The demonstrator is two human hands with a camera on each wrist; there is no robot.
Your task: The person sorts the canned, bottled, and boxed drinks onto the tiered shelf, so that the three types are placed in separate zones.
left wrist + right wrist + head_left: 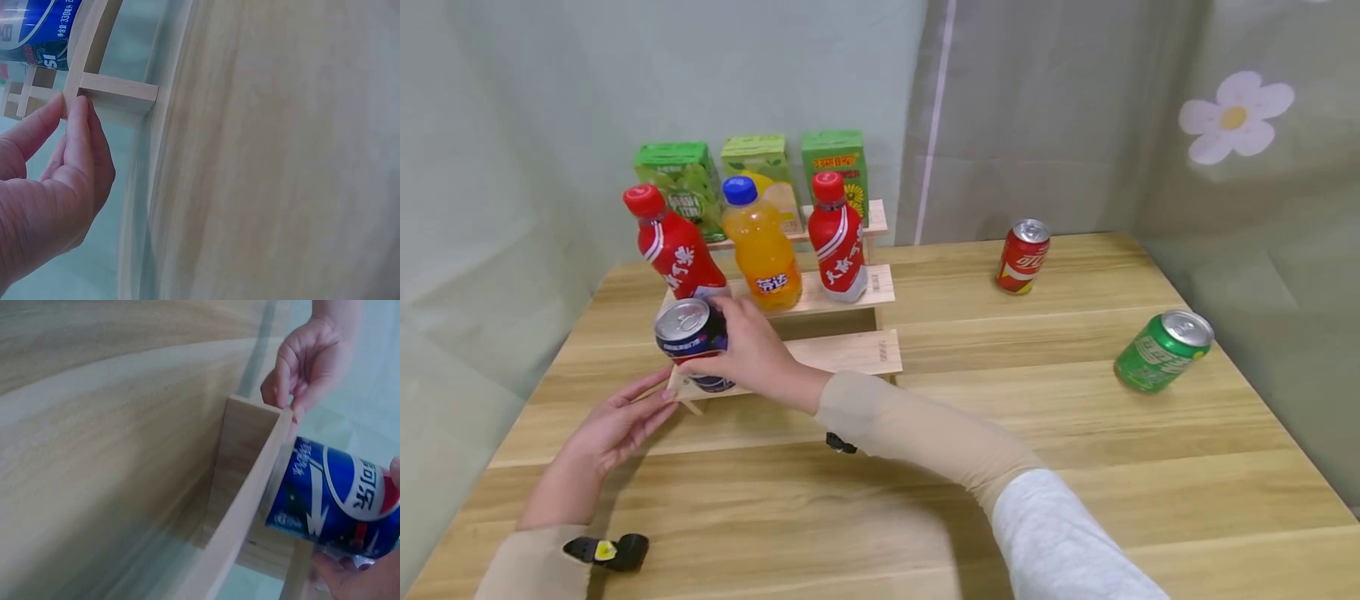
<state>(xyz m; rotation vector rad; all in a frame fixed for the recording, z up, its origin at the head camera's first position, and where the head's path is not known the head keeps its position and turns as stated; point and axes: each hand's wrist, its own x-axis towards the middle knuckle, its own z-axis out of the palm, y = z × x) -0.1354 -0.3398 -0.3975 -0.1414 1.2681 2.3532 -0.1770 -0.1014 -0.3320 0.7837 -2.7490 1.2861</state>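
My right hand [756,350] grips a dark blue Pepsi can [683,323] from its right side, thumb at the front. The can stands upright at the left end of the lowest step of a wooden tiered rack [857,352]; in the right wrist view the can's base [281,481] is right at the board. With thumb and fingertips, my left hand [617,425] pinches the left end of that same step. The left wrist view shows this pinch at the board's corner [74,94], just beside the can.
On the middle step stand two red bottles [679,254] [838,246] and an orange soda bottle [763,258]. Several green drink cartons [685,187] line the top step. To the right on the table [1000,350] are a red cola can [1022,258] and a green can [1157,354]. Curtains hang behind.
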